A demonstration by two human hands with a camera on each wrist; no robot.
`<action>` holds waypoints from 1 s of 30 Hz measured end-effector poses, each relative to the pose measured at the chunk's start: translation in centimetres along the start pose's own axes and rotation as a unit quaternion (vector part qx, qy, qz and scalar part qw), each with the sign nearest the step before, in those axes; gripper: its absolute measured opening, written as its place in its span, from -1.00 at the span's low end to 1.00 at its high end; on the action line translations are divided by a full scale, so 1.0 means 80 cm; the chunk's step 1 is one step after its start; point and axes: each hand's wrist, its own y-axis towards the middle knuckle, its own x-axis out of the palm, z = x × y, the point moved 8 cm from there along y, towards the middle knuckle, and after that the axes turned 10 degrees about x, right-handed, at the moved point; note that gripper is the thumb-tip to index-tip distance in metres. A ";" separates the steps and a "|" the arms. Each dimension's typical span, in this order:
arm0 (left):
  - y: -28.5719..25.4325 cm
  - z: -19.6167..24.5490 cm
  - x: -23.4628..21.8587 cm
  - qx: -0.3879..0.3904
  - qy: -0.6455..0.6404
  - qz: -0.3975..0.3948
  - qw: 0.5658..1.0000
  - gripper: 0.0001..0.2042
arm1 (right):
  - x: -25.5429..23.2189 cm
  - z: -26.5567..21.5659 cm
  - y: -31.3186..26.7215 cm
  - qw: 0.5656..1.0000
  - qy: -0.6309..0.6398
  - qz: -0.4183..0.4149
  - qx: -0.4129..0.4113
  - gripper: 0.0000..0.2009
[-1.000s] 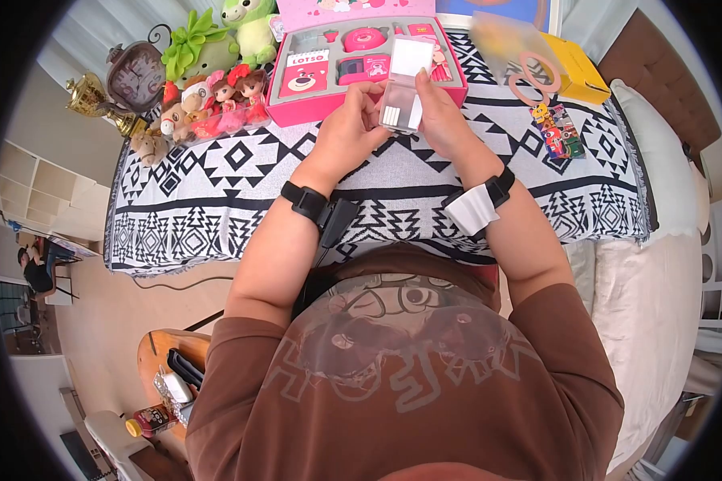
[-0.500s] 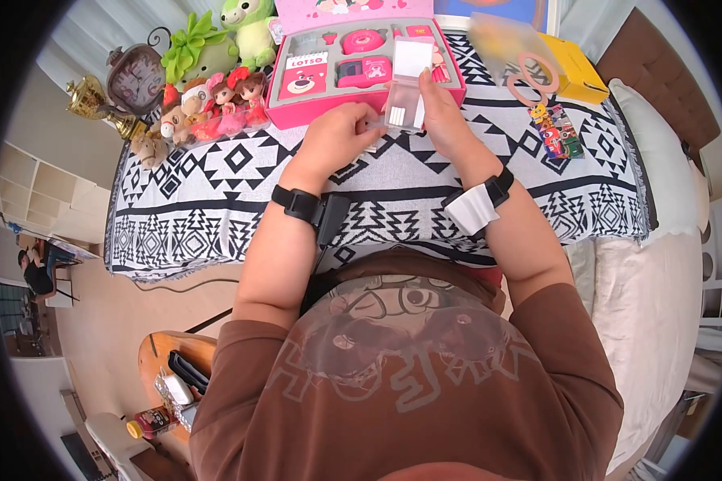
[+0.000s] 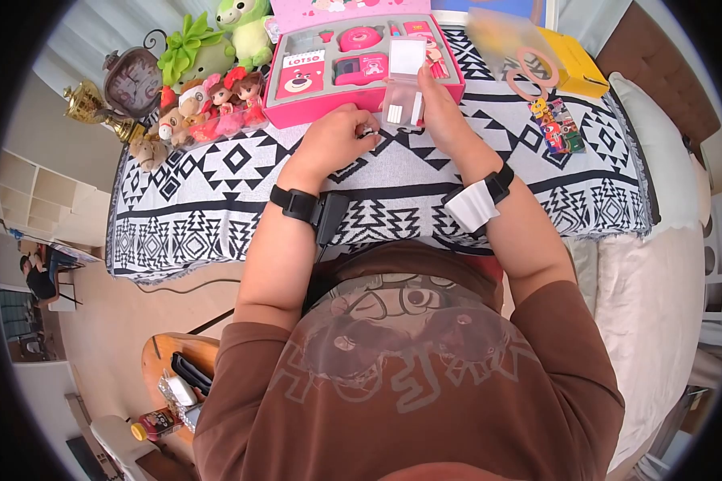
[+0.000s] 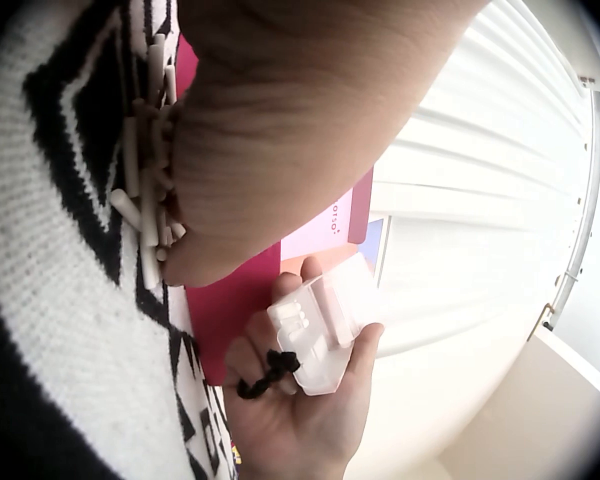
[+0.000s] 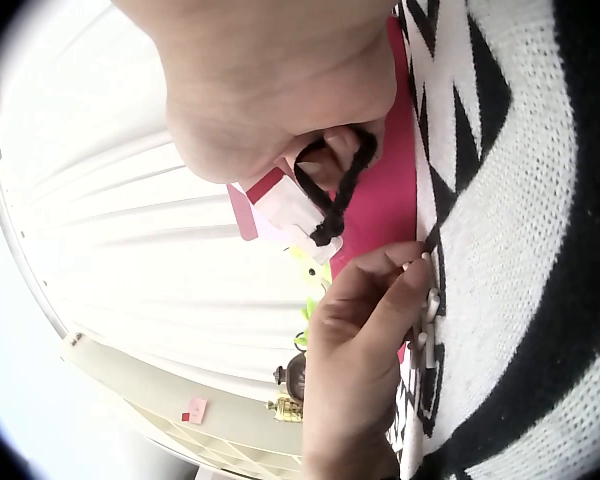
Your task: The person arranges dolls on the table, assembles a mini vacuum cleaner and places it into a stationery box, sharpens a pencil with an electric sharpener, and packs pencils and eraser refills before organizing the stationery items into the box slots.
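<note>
My right hand [image 3: 448,120] holds a small clear plastic box [image 3: 401,103] with its lid tipped up. Several short white sticks [image 4: 292,318] lie inside the box. A black fuzzy band [image 4: 268,373] loops about the right hand's fingers. To the left of the box, my left hand [image 3: 331,143] is down at the patterned cloth, thumb and forefinger pinching a small white stick [image 5: 425,258]. More loose white sticks [image 4: 145,225] are heaped on the cloth right under the left fingers, which partly hide them.
Just behind the hands stands a pink gift box [image 3: 293,115] with a notepad [image 3: 301,74] and other pink items. Plush toys and dolls [image 3: 233,100] sit at the left with a clock [image 3: 132,82]. Tape rings [image 3: 533,74], a yellow box [image 3: 573,68] and colourful stickers [image 3: 557,127] lie right.
My left hand has left the clear box and moved left and down to the sticks on the cloth. The right hand keeps the box in nearly the same place.
</note>
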 end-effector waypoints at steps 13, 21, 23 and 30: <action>0.003 0.001 -0.032 -0.021 -0.143 0.181 0.973 -0.90 | -0.002 0.001 0.007 0.999 -0.011 -0.029 -0.042 -0.45; 0.001 0.007 -0.031 0.019 -0.235 0.216 0.948 -0.90 | 0.008 0.015 0.006 0.998 -0.049 -0.039 -0.014 -0.44; 0.002 0.011 -0.022 0.012 -0.251 0.179 0.951 -0.91 | 0.008 0.016 0.006 0.998 -0.057 -0.040 -0.008 -0.43; 0.004 0.025 -0.013 0.021 -0.238 0.127 0.963 -0.93 | -0.002 0.030 0.018 0.996 -0.084 -0.034 -0.020 -0.36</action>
